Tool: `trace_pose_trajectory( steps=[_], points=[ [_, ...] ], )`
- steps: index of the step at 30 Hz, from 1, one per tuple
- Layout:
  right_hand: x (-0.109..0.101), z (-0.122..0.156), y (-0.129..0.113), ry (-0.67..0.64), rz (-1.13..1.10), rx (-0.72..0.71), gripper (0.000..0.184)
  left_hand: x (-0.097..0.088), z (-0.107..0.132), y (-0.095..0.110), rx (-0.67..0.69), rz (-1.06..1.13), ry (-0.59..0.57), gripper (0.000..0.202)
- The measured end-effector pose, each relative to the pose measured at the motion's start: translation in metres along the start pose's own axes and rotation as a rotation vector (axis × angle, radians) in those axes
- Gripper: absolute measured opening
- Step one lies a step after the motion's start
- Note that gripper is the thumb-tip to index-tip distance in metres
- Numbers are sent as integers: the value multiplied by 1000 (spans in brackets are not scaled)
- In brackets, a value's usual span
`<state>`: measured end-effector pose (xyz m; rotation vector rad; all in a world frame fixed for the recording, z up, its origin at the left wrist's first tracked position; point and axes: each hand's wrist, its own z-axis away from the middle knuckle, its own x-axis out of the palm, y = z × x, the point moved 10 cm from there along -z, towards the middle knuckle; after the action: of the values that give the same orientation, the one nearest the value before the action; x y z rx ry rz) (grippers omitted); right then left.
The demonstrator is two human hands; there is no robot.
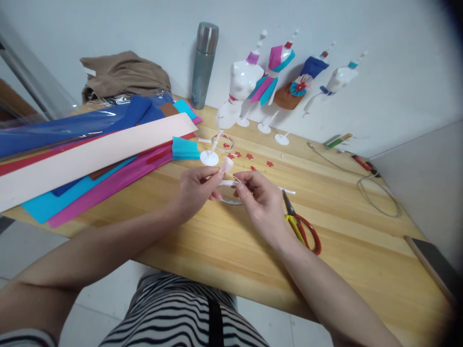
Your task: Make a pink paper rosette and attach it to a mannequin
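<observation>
The left hand (197,187), left of the scissors (292,212), pinched a pale pink piece (226,165) (small, blurred) pointing upward, its long axis apparently near upright; the right hand (261,196), just left of the scissors, pinched a thin strand (236,178).

Your light's pretty soft, with glare on the nearest white mannequin (243,79) and faint shadows on your wooden table (220,250). Right corners go dark, and your pale pink scrap (226,165) looks blurry.
</observation>
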<state>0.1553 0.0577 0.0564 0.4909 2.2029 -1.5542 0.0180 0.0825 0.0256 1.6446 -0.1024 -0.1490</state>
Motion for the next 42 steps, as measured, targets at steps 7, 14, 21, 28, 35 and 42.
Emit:
trace_pose_trajectory(
  steps=[7,14,21,28,35,42],
  points=[
    [9,5,14,-28,-128,7,47,0,2,-15,-238,188,92,17],
    [-32,16,16,-9,216,-108,41,-10,-2,-7,-29,102,129,18],
    [-103,86,104,-9,931,196,46,-8,-3,-11,-37,84,120,16],
    [-119,113,129,6,852,393,44,-4,-1,-14,-89,98,128,15],
    [-93,110,97,149,-393,549,53,-1,0,-15,-112,90,101,15],
    [16,101,35,-124,-937,637,69,3,1,-16,-85,29,80,19]
  ],
)
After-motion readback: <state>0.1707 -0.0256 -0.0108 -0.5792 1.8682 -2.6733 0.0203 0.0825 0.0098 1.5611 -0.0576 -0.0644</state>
